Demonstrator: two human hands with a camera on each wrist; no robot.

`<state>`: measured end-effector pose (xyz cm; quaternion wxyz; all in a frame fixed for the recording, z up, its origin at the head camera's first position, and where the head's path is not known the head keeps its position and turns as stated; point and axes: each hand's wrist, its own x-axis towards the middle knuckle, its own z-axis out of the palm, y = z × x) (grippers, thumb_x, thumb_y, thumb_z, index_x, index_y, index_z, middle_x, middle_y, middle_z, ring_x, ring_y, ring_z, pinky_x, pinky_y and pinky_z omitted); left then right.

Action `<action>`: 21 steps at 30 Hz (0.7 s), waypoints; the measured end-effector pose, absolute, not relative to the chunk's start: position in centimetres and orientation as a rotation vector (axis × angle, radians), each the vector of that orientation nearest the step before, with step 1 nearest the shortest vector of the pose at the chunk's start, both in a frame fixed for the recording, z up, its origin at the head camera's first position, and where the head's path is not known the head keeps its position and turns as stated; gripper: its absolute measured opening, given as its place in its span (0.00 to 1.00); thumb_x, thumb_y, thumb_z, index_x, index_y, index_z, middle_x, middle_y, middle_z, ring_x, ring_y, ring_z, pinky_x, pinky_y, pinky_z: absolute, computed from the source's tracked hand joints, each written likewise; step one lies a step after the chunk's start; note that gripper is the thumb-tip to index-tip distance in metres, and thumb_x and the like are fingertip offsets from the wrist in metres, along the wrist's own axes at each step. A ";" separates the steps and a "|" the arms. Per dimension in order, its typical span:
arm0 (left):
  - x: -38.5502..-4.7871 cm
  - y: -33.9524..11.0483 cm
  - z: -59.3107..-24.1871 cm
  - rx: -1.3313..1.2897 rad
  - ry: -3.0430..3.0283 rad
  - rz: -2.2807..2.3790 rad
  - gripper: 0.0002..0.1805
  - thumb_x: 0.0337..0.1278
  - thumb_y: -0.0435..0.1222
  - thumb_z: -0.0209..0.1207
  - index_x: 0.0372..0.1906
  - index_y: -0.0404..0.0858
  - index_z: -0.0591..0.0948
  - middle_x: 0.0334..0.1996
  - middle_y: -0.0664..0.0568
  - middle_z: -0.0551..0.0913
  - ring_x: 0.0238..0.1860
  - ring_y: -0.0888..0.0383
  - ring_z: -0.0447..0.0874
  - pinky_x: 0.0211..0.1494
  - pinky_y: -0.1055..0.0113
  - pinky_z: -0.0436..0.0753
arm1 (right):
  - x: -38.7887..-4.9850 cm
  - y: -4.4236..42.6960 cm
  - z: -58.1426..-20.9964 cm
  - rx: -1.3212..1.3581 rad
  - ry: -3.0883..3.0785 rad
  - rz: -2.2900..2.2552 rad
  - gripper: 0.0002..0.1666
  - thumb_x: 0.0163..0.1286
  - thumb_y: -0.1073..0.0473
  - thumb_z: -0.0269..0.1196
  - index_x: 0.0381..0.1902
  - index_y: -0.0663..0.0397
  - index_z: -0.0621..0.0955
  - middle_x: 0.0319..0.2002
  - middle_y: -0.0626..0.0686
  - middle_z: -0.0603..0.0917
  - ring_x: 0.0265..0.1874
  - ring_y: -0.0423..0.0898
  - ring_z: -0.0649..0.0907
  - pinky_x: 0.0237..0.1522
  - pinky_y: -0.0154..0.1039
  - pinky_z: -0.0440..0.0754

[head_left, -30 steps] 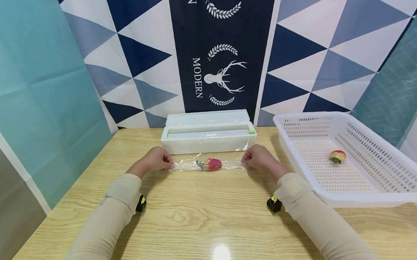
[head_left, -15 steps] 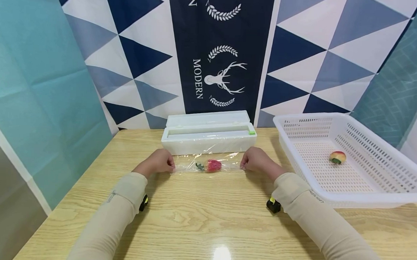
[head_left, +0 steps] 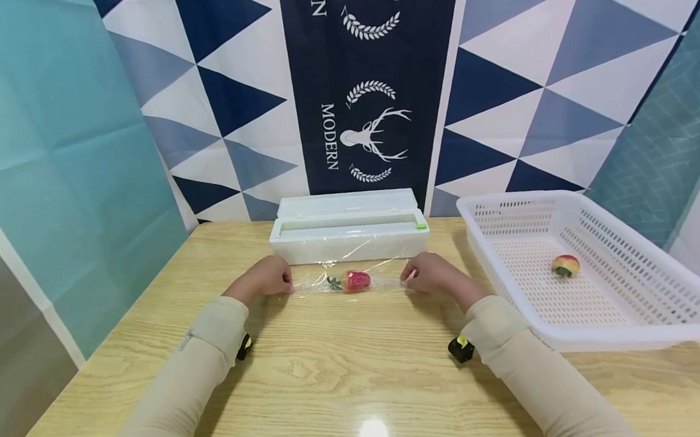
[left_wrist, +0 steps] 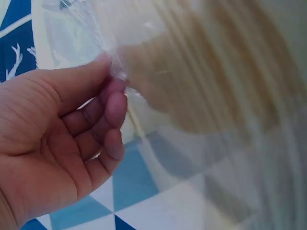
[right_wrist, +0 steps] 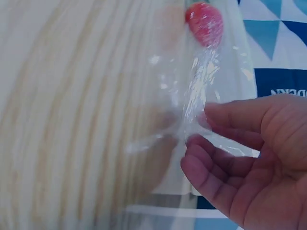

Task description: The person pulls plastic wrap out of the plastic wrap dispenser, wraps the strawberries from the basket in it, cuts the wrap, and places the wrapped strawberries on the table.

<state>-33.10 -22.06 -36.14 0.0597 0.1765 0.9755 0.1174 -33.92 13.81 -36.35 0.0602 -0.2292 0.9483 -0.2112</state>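
Clear plastic film [head_left: 385,283] covers a red, green-leaved strawberry [head_left: 357,281] near the far edge of the pale wooden tabletop [head_left: 331,387]; the left hand [head_left: 269,275] pinches the film's left end, the right hand [head_left: 432,273] its right.

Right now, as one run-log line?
left hand: pinches clear film | right hand: pinches film | red fruit: seen through film | white box: open
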 end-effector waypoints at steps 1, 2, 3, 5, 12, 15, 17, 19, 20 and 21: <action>-33.0 -22.0 -36.0 0.538 2.960 0.332 0.09 0.56 0.35 0.67 0.22 0.40 0.84 0.20 0.56 0.78 0.24 0.59 0.72 0.35 0.64 0.75 | -33.9 13.8 -36.2 -0.685 2.887 -0.645 0.08 0.62 0.63 0.63 0.37 0.58 0.86 0.35 0.53 0.85 0.38 0.50 0.81 0.45 0.48 0.79; -32.9 -21.9 -35.8 0.549 2.967 0.307 0.09 0.57 0.35 0.67 0.23 0.40 0.84 0.20 0.56 0.78 0.24 0.59 0.72 0.35 0.64 0.76 | -33.9 13.8 -36.0 -0.666 2.908 -0.663 0.08 0.62 0.63 0.63 0.38 0.59 0.86 0.36 0.54 0.85 0.38 0.51 0.81 0.46 0.49 0.79; -32.8 -21.8 -35.6 0.562 2.972 0.284 0.08 0.56 0.34 0.66 0.23 0.40 0.85 0.21 0.56 0.79 0.25 0.59 0.72 0.36 0.64 0.77 | -33.8 13.9 -35.7 -0.635 2.935 -0.688 0.08 0.63 0.62 0.63 0.38 0.59 0.86 0.36 0.55 0.85 0.39 0.52 0.81 0.47 0.50 0.78; -32.7 -21.8 -35.1 0.584 2.978 0.253 0.07 0.55 0.32 0.65 0.24 0.39 0.85 0.22 0.55 0.79 0.25 0.59 0.71 0.36 0.62 0.77 | -33.9 13.9 -35.4 -0.561 2.991 -0.754 0.09 0.63 0.62 0.63 0.38 0.61 0.84 0.36 0.57 0.85 0.38 0.53 0.81 0.46 0.50 0.78; -32.8 -20.8 -32.8 0.683 3.024 0.293 0.04 0.54 0.34 0.68 0.33 0.37 0.87 0.31 0.53 0.84 0.34 0.57 0.79 0.45 0.59 0.80 | -34.5 14.6 -34.9 -0.339 3.095 -0.991 0.12 0.62 0.62 0.60 0.41 0.65 0.80 0.38 0.61 0.82 0.37 0.54 0.79 0.41 0.47 0.77; -33.1 -19.4 -31.5 0.765 3.056 0.352 0.04 0.54 0.34 0.67 0.33 0.37 0.87 0.30 0.53 0.84 0.33 0.56 0.80 0.43 0.60 0.80 | -35.1 14.8 -35.0 -0.229 3.101 -1.150 0.15 0.61 0.62 0.59 0.44 0.68 0.78 0.41 0.63 0.79 0.40 0.56 0.77 0.44 0.49 0.77; -33.5 -18.2 -30.5 0.804 3.068 0.389 0.04 0.56 0.35 0.67 0.34 0.38 0.87 0.30 0.53 0.85 0.34 0.57 0.81 0.43 0.61 0.81 | -35.7 14.9 -35.1 -0.160 3.108 -1.272 0.20 0.62 0.62 0.59 0.48 0.70 0.76 0.45 0.66 0.77 0.44 0.59 0.77 0.48 0.51 0.76; -34.1 -16.8 -29.8 0.858 3.079 0.428 0.05 0.56 0.35 0.66 0.36 0.37 0.87 0.31 0.52 0.86 0.35 0.56 0.82 0.44 0.61 0.81 | -36.6 15.1 -35.4 -0.123 3.087 -1.401 0.25 0.63 0.60 0.60 0.55 0.72 0.73 0.52 0.68 0.75 0.50 0.61 0.76 0.53 0.53 0.75; -34.4 -16.0 -29.5 0.884 3.082 0.450 0.06 0.56 0.35 0.66 0.36 0.36 0.87 0.32 0.51 0.86 0.35 0.56 0.82 0.44 0.61 0.81 | -37.1 15.2 -35.5 -0.118 3.060 -1.456 0.28 0.65 0.59 0.61 0.59 0.71 0.71 0.56 0.69 0.73 0.54 0.62 0.75 0.56 0.54 0.74; -34.8 -15.3 -29.2 0.867 3.074 0.475 0.07 0.57 0.36 0.66 0.38 0.36 0.87 0.34 0.50 0.86 0.37 0.55 0.83 0.47 0.60 0.81 | -37.5 15.3 -35.8 -0.124 3.022 -1.505 0.32 0.66 0.58 0.62 0.63 0.70 0.69 0.60 0.69 0.71 0.58 0.63 0.73 0.58 0.54 0.73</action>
